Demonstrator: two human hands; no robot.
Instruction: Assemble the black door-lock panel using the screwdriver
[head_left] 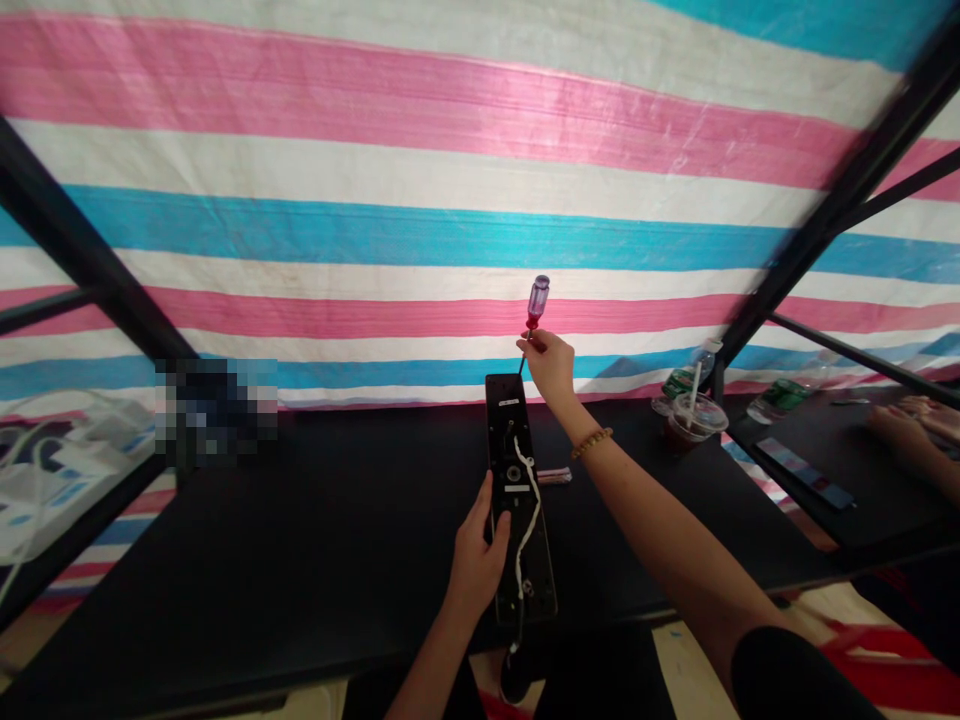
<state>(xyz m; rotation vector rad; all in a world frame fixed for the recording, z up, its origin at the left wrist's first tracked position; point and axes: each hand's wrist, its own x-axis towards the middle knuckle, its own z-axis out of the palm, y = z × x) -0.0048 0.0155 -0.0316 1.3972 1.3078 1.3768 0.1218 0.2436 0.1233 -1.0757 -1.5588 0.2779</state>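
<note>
A long black electronic housing (504, 420) lies lengthwise on the black table, with a white cable (535, 510) running along its face and off its near end. My left hand (480, 550) grips its left edge, thumb on the face and fingers along the side. Near the far end, my right hand (550, 362) pinches the shaft of a screwdriver (538, 297) with a clear purple and red handle. The screwdriver stands nearly upright, its tip at the housing's far right corner. Whether it sits in a screw is too small to tell. A beaded bracelet circles my right wrist.
A small pinkish bundle (555, 477) lies right of the housing. A lidded cup with straw (696, 415) and a bottle (679, 380) stand at the back right. Power strips (67, 480) are at far left. Black frame bars (817, 240) flank the table (337, 540). Another person's hands (915, 420) are at far right.
</note>
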